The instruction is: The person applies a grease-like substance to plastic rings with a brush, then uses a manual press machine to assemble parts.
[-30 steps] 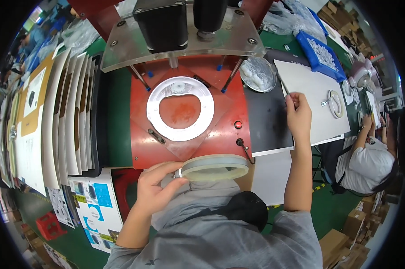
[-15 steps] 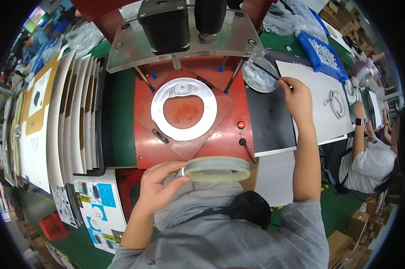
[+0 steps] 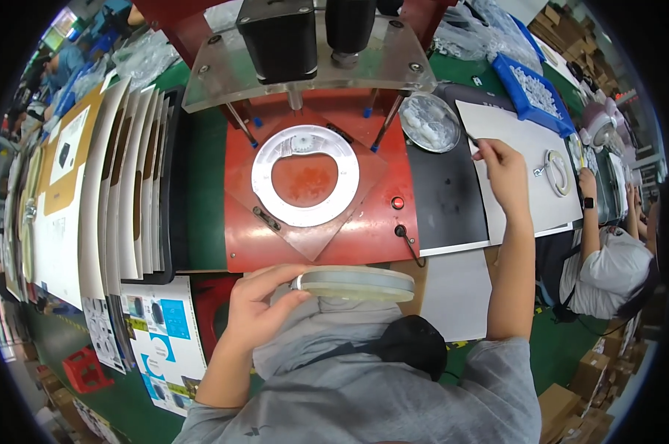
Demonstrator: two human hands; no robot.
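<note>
My left hand (image 3: 264,307) pinches the left side of a round ring-shaped part (image 3: 360,285), pale with a grey band around its edge. The part is tipped nearly edge-on in front of my body. In my right hand (image 3: 506,174) is a thin dark stick (image 3: 471,138), gripped between thumb and fingers. Its visible end points toward a round clear dish (image 3: 450,142) of whitish paste and stands just right of its rim. A white ring (image 3: 264,181) with a small gear-like piece at its top lies on the red press base (image 3: 245,240).
Above the white ring hangs the press's clear plate (image 3: 208,78) with two black cylinders. Upright cardboard sheets (image 3: 90,222) stand at the left. A blue bin (image 3: 523,115) of small white parts and another ring (image 3: 558,172) lie to the right, where a co-worker (image 3: 608,266) sits.
My right hand has drawn the stick back from over the dish, moving right and nearer. The ring-shaped part in my left hand has tilted slightly, showing more of its edge.
</note>
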